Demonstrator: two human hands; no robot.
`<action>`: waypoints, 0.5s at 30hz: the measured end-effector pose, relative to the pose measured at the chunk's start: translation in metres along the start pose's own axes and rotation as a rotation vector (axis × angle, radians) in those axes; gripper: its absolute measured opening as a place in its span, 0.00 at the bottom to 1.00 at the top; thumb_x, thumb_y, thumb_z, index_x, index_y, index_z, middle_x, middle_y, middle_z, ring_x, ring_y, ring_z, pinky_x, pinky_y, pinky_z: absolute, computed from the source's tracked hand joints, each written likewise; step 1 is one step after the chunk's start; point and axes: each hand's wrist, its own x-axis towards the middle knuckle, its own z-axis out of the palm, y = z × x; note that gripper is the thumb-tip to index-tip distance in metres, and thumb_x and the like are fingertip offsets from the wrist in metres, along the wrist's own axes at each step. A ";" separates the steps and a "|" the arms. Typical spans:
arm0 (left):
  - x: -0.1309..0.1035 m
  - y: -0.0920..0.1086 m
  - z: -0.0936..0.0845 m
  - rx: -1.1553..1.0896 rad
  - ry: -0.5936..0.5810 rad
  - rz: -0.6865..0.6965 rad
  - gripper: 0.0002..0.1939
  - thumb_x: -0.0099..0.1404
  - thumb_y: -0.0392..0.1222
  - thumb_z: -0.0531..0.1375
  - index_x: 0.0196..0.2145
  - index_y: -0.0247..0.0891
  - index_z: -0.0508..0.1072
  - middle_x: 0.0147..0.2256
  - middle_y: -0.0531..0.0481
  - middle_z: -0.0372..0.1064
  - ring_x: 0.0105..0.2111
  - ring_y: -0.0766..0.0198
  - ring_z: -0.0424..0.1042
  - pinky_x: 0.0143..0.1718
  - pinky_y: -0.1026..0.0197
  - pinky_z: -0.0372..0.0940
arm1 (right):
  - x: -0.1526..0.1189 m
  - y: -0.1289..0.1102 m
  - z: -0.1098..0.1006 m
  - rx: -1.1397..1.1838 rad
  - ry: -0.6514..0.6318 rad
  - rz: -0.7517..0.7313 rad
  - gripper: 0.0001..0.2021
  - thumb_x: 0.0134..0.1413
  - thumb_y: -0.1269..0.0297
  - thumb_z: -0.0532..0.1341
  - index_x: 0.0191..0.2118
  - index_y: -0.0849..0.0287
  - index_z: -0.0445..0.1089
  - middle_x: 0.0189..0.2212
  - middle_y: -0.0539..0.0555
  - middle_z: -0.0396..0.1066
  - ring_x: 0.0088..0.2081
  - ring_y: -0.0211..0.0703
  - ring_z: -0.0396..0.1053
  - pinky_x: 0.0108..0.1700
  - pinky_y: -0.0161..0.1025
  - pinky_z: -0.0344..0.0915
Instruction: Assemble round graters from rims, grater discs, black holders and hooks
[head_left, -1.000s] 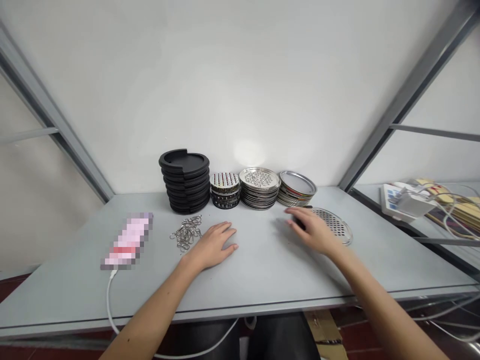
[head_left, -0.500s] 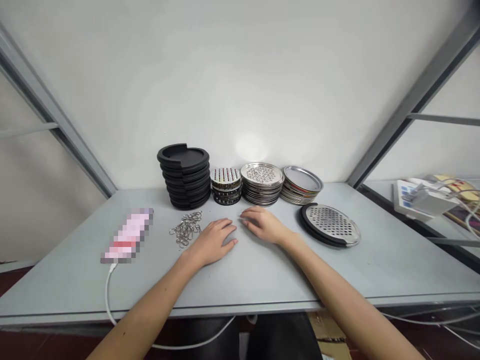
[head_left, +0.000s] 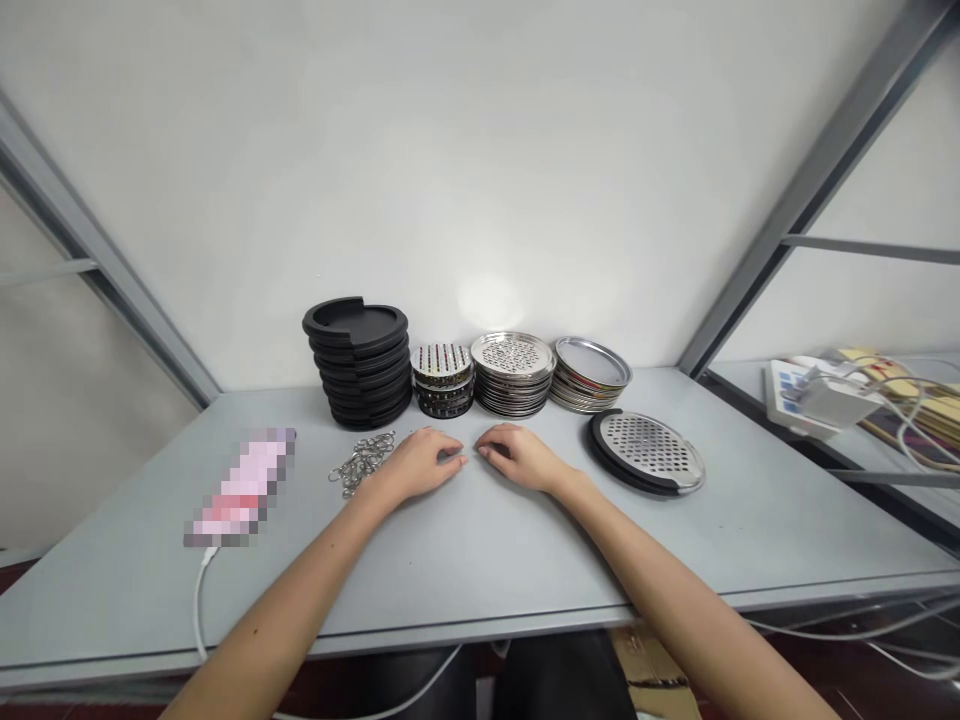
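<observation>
My left hand (head_left: pixel 421 463) rests at the middle of the grey table, partly over a small pile of metal clips (head_left: pixel 361 458). Its thumb and fingers are apart, with nothing between them. Close by on the right, my right hand (head_left: pixel 519 456) is also empty, its fingers loosely bent and the thumb away from them. Behind the hands stand a stack of black round holders (head_left: pixel 360 365), a short stack of small perforated discs (head_left: pixel 442 378), a stack of larger grater discs (head_left: pixel 513 372) and a stack of plain metal lids (head_left: pixel 592 372). Right of my right hand lies a grater disc in a black holder (head_left: pixel 651 450).
A blurred-out phone (head_left: pixel 244 485) lies at the left with a white cable (head_left: pixel 199 610) running off the front edge. Grey metal posts (head_left: pixel 780 225) rise at both sides. A power strip with plugs (head_left: pixel 810 395) sits beyond the right post.
My left hand has turned slightly and its fingers have drawn closer together; it covers more of the clips' right side. My right hand's fingers have bent a little. The camera view has shifted slightly.
</observation>
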 end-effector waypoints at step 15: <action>-0.013 -0.004 0.010 0.032 0.073 0.077 0.16 0.68 0.46 0.54 0.50 0.40 0.73 0.43 0.45 0.73 0.45 0.55 0.68 0.49 0.54 0.64 | 0.001 0.005 -0.039 -0.278 0.733 0.140 0.16 0.60 0.65 0.53 0.53 0.56 0.66 0.48 0.60 0.69 0.52 0.55 0.65 0.56 0.54 0.61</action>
